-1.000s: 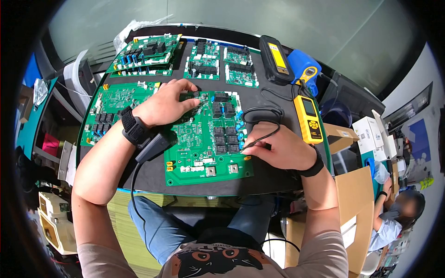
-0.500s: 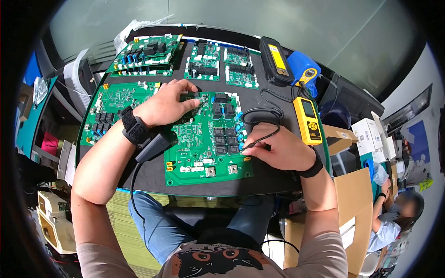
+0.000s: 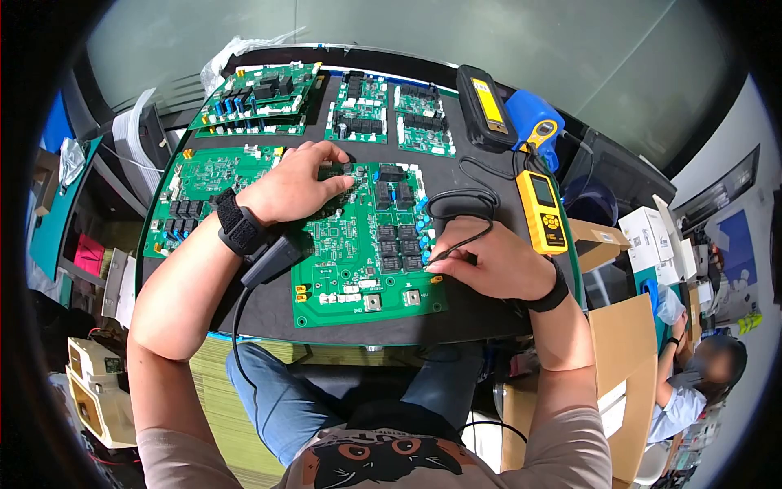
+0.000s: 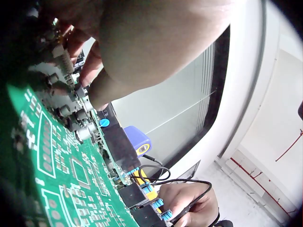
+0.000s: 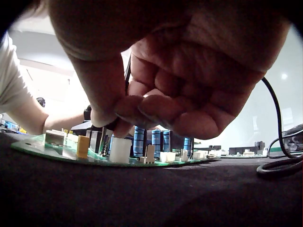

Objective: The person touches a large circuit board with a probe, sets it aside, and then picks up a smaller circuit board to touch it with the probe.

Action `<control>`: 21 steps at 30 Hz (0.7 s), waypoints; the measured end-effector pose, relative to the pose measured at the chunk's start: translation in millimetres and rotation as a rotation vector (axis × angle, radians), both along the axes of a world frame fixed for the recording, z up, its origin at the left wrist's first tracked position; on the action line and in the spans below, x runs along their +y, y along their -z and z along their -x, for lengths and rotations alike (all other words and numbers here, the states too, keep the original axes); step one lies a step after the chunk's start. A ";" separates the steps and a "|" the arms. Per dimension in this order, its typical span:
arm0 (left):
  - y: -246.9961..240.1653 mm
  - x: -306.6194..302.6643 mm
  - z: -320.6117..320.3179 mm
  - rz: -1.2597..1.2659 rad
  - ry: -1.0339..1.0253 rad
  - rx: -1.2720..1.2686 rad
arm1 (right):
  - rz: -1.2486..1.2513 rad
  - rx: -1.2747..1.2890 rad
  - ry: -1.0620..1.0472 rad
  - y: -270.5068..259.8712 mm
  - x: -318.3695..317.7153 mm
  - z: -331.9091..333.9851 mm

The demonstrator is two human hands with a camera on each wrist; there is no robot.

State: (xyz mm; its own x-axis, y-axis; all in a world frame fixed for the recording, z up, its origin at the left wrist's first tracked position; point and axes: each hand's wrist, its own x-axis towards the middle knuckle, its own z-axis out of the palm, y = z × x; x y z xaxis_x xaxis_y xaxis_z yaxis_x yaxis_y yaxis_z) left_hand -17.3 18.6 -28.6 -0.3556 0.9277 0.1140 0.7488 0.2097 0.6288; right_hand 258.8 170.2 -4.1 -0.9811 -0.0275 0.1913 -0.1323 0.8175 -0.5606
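Observation:
A large green circuit board (image 3: 342, 277) with black relays and blue cylindrical parts lies before me on the dark table. My left hand (image 3: 297, 183) holds its far edge, thumb on the board's face among small components and fingers over the rim; the fingertips are partly hidden in the left wrist view. At the right edge, my right hand (image 3: 481, 257) pinches the end of a thin black cable (image 3: 464, 244), with the fingertips close above a white connector (image 5: 120, 150). The cable loops back beyond this hand toward the yellow handheld meter (image 3: 542, 212).
A second large board (image 3: 212, 183) lies left, partly under my left forearm. Stacked boards (image 3: 261, 98) stand far left, and several smaller boards (image 3: 358, 118) lie at the back. A black case (image 3: 485, 106) and blue holder (image 3: 538, 114) stand back right. Cardboard boxes (image 3: 619, 342) stand right.

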 end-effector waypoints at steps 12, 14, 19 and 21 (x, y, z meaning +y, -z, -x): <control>1.7 1.3 0.5 0.003 -0.001 0.027 | 0.041 -0.060 0.034 -4.5 -3.4 -0.9; 5.7 1.1 2.9 -0.030 0.009 0.043 | 0.027 -0.048 0.026 -3.6 -3.0 -0.3; 2.4 0.9 1.7 -0.003 0.001 0.013 | 0.035 -0.046 0.021 -2.6 -2.3 -0.2; 2.5 1.4 1.9 0.002 0.001 0.012 | 0.033 -0.040 0.021 -2.9 -2.3 -0.3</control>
State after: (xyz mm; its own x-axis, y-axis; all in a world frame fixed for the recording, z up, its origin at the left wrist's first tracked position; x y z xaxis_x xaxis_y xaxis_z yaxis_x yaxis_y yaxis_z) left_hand -19.2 20.1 -31.1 -0.3529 0.9284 0.1165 0.7563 0.2097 0.6197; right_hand 259.2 167.9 -1.2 -0.9883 -0.0007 0.1528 -0.0921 0.8006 -0.5920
